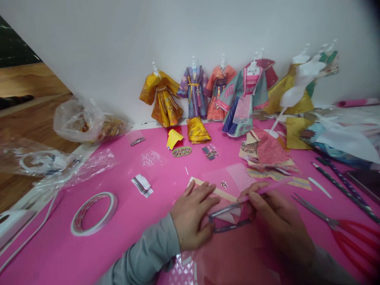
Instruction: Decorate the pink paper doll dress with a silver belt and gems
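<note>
My left hand (192, 219), in a grey sleeve, lies flat with fingers spread over a small pink doll garment piece (227, 215) with cream and dark grey patterned edging. In my right hand (279, 225) a slim pink pen-like stick (271, 188) is gripped, its tip end down at the garment's right edge. Whether the tip touches the edging is hard to see. Beneath both hands spreads a dull red sheet (234, 257). Just beyond the fingers are a small heap of beads (224, 184) and a sheet of pearl stickers (240, 177).
Red-handled scissors (332, 223) lie open at the right, near dark pencils (341, 186). A tape roll (94, 213) sits left on the pink mat (127, 253). Several dressed doll forms (194, 89) stand along the wall. Fabric scraps (267, 152) and a plastic bag (86, 122) lie farther back.
</note>
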The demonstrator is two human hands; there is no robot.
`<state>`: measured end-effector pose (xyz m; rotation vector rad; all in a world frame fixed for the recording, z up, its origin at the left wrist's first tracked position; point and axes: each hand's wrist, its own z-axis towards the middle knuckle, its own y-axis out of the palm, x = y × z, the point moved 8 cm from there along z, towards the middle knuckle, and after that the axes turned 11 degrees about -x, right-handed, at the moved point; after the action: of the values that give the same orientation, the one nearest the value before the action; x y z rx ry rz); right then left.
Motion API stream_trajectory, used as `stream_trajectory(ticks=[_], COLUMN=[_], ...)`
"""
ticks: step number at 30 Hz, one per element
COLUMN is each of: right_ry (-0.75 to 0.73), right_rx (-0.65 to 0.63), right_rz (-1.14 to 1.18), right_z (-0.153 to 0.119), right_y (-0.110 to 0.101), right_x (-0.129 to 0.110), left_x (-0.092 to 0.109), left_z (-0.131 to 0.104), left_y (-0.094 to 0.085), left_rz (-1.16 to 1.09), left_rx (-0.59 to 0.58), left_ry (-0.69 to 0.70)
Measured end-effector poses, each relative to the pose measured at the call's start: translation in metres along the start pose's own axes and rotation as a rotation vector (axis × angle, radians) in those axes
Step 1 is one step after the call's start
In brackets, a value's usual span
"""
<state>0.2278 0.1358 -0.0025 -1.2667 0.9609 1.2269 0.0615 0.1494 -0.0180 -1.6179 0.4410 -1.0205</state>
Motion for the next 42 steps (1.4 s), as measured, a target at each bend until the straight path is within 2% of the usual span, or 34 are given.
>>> stream_trajectory(ticks=[4, 9, 17, 22, 28, 42], right_ry=[0.042, 0.084, 0.130, 0.080, -0.064, -0.090], right_rx=[0.156, 0.291, 0.337, 0.303, 0.139, -0.012], right_rz=[0.099, 0.109, 0.106, 0.044, -0.371, -0.460], right_z=[0.002, 0.002, 0.004, 0.011, 0.024, 0.035], right_y=[-0.018, -0.034, -0.039, -0.036, -0.018, 0.002], right_x=[0.009, 0.015, 0.021, 0.019, 0.007, 0.016], left_x=[0.001, 0.002, 0.003, 0.004, 0.005, 0.007], left_z=[-0.001, -0.002, -0.003, -0.004, -0.004, -0.003], left_y=[-0.001, -0.004, -0.004, -0.003, -0.001, 0.004], left_rz=[0.008, 0.011, 0.004, 0.012, 0.023, 0.001], left_rx=[0.019, 0.045, 0.073, 0.079, 0.068, 0.041], left_ry=[0.019, 0.026, 0.050, 0.079, 0.104, 0.121])
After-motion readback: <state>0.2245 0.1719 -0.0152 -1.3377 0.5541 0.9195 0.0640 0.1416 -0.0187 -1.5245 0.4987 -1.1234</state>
